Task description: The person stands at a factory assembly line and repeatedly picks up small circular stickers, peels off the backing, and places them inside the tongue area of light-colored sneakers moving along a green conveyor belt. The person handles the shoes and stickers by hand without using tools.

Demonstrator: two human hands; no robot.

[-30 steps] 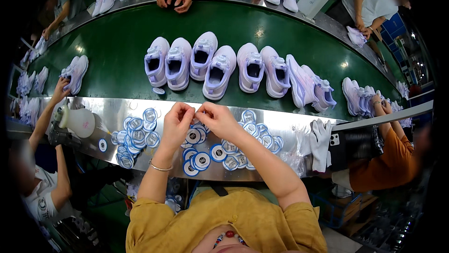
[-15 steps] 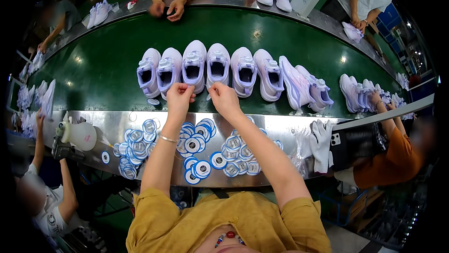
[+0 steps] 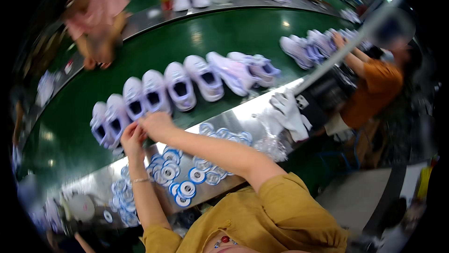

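Observation:
My left hand [image 3: 133,142] and my right hand [image 3: 158,125] meet at the fingertips, just in front of the shoe row. Both are closed in a pinch; whatever lies between the fingers is too small and blurred to make out. Pale lilac sneakers stand side by side on the green belt [image 3: 196,42], heels toward me. One sneaker [image 3: 134,92] has its heel partly behind my right hand. Another sneaker [image 3: 229,73], near the row's right end, leans on its side. Round white labels with blue rims [image 3: 197,175] lie in heaps on the steel ledge [image 3: 241,115] beneath my forearms.
White gloves [image 3: 287,115] and crumpled clear plastic [image 3: 271,146] lie at the ledge's right. A pale rail [image 3: 343,52] slants across there. Left stands a white plastic container [image 3: 82,207]. A co-worker in pink [image 3: 100,10] is across the belt, another in orange [image 3: 379,89] at right.
The view has turned, so the shoe row now slants up to the right. My hands, apart before, have come together, the right one moving over to the left.

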